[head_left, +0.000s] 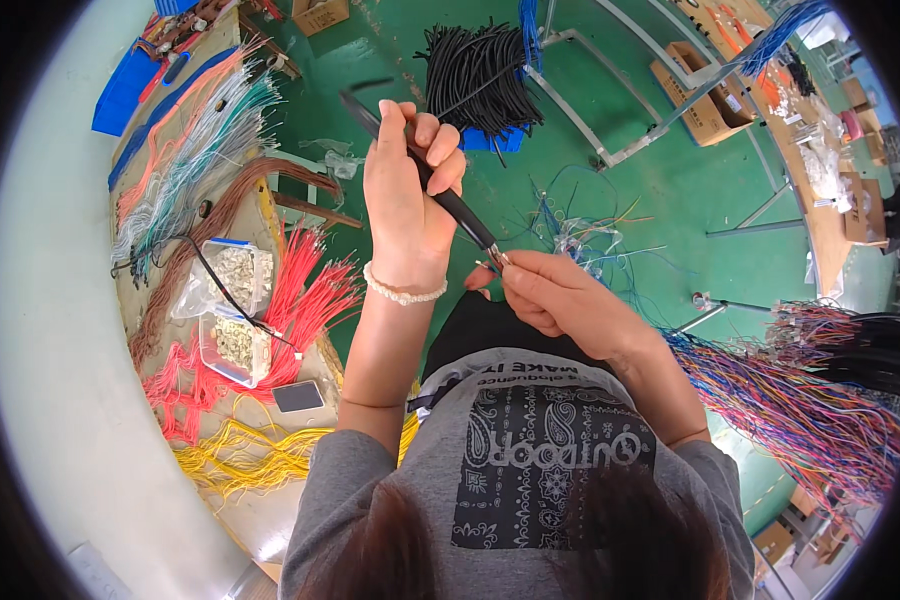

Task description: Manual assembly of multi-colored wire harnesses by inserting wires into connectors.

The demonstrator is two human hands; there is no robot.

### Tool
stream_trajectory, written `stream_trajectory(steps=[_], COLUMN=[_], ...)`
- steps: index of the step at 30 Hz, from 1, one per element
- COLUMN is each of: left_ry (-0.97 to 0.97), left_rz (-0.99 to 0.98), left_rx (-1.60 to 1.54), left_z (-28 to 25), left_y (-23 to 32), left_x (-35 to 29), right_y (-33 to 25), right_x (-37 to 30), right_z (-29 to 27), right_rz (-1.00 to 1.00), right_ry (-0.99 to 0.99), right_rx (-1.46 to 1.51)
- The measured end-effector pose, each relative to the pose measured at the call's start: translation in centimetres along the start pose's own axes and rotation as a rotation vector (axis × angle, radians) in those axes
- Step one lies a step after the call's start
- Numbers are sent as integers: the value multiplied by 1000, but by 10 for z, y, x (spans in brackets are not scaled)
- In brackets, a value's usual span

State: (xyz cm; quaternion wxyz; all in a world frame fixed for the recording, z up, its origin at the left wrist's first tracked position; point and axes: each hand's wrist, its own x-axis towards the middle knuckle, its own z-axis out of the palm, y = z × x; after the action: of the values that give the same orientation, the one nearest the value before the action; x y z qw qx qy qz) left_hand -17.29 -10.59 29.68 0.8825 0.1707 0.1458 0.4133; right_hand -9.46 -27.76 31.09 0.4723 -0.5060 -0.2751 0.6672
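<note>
A black sheathed cable (465, 218) runs slantwise between my two hands. My left hand (408, 205) is closed around its upper stretch, and the cable's far end curves up past my fingers, blurred. At its lower end, short thin wires (496, 258) come out of the sheath. My right hand (575, 305) pinches these wire ends between thumb and fingers. Its fingertips partly hide them, so their tips cannot be made out fully.
On the left bench are red wires (305, 285), yellow wires (245, 455), boxes of small white connectors (238, 345) and a phone (298, 397). A heap of black cables (480, 80) lies ahead. Multicoloured wires (790, 400) hang at right, near a metal frame (640, 145).
</note>
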Motion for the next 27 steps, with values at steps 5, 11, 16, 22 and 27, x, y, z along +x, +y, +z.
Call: stream_trajectory(steps=[5,11,16,22,27], left_ry=[-24,3,-122,-142,-164], left_rz=[39,107,-51,-73,-117], left_rx=[111,333,442,351,289], left_z=[10,20,13,8,6], left_y=[2,-10,-20,-23,-17], left_x=[-3,-17,-33,-38,-36], right_y=[-2,7,10,-1,-2], right_x=[2,4,6,0,1], right_z=[-3,-1,-1,-8,-4], right_rz=[63,-165,-302,-13,-68], right_ry=[-50,117,283,100,133], right_rx=[27,-305,-504,221,87])
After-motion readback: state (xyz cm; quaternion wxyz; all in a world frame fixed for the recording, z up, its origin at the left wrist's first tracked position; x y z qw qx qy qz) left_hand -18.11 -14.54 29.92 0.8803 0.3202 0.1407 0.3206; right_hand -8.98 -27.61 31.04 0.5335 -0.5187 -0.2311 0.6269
